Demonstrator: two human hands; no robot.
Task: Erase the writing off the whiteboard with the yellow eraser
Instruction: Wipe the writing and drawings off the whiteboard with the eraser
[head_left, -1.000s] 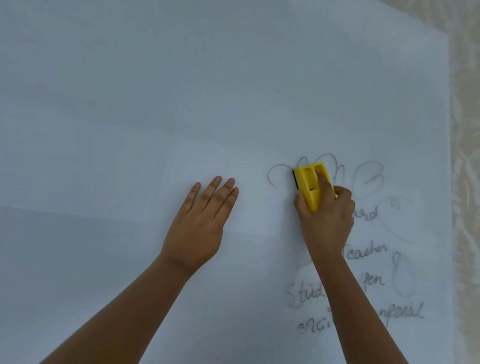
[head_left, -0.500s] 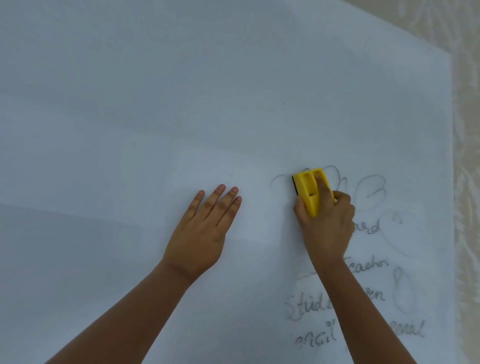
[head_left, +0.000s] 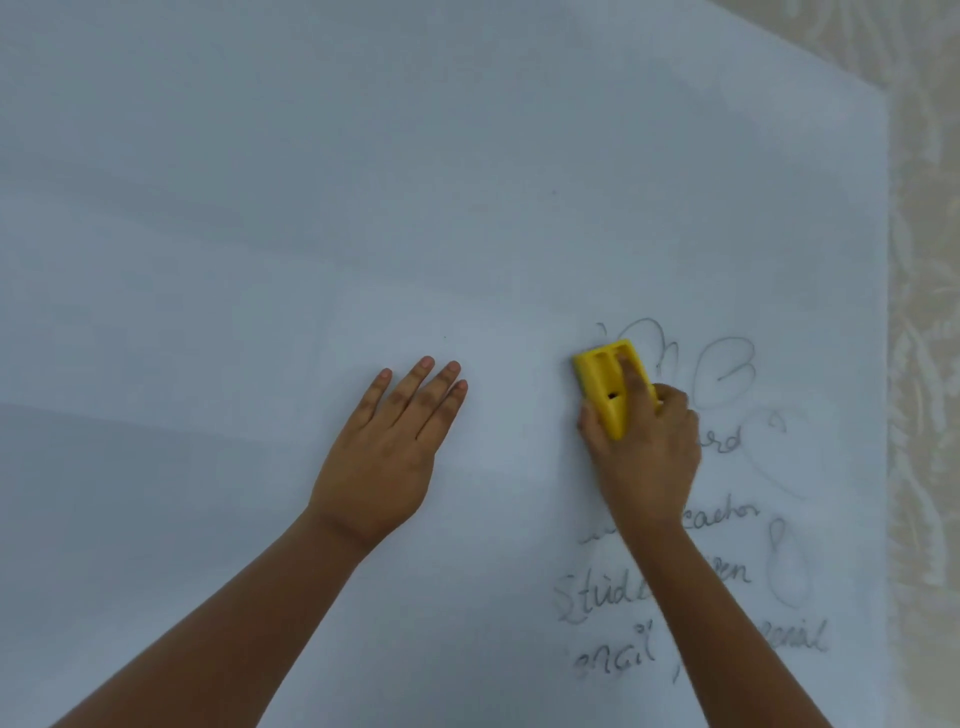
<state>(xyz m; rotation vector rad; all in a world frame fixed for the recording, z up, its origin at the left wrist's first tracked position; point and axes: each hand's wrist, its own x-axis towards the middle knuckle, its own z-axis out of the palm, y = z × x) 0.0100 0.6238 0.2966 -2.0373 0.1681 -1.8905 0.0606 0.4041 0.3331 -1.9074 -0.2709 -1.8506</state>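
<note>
A large whiteboard (head_left: 363, 182) fills the view. My right hand (head_left: 649, 447) grips the yellow eraser (head_left: 602, 384) and presses it flat on the board, at the left end of a looped black drawing (head_left: 724, 374). Black handwritten words (head_left: 608, 597) run below and to the right of that hand, partly hidden by my right forearm. My left hand (head_left: 389, 447) lies flat on the board to the left of the eraser, fingers spread, holding nothing.
The whiteboard's right edge (head_left: 885, 364) meets a pale patterned wall (head_left: 924, 364). A faint looped outline (head_left: 784, 571) sits beside the words at lower right. The left and upper board carry no marks.
The curved line left of the eraser has been wiped away. The eraser has shifted slightly down and left over that spot. My left hand has stayed flat in place.
</note>
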